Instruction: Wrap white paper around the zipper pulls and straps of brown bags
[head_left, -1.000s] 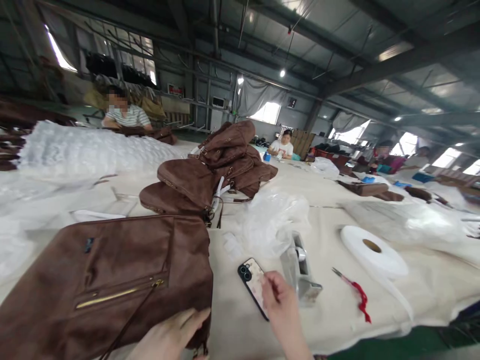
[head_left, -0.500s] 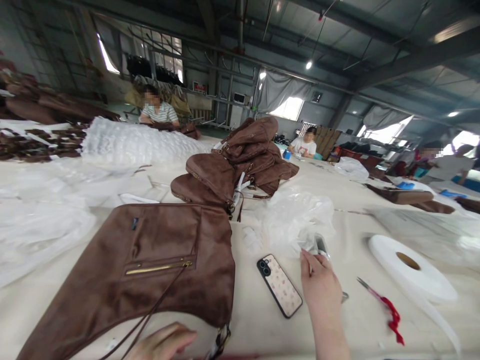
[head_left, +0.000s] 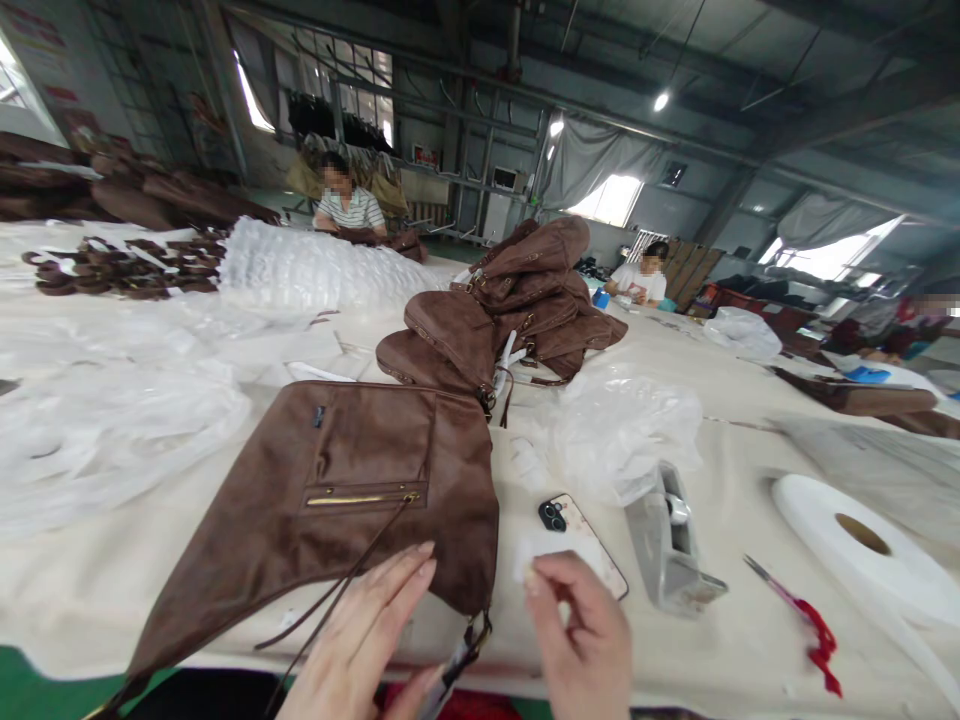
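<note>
A brown bag (head_left: pixel 367 430) with a gold zipper lies flat on the table. My left hand (head_left: pixel 360 630) rests at its lower edge, over the thin cord, fingers stretched out; its thumb is near the wrapped strap hardware (head_left: pixel 457 660). My right hand (head_left: pixel 581 630) is pinched on a small, thin whitish piece (head_left: pixel 527 553), too blurred to name. It is just in front of a patterned phone (head_left: pixel 585 530). To the right of the phone stands a grey tape dispenser (head_left: pixel 671 540).
More brown bags (head_left: pixel 525 300) are piled behind, beside crumpled clear plastic (head_left: pixel 630 420). At the right are red-handled scissors (head_left: pixel 814 630) and a white roll (head_left: pixel 862 535). Bubble wrap (head_left: pixel 322 270) lies at the back left. Two people sit across the table.
My right hand has come back from the tape dispenser toward the bag, now with a small whitish piece. My left hand has moved up onto the bag's lower edge. The camera view has shifted.
</note>
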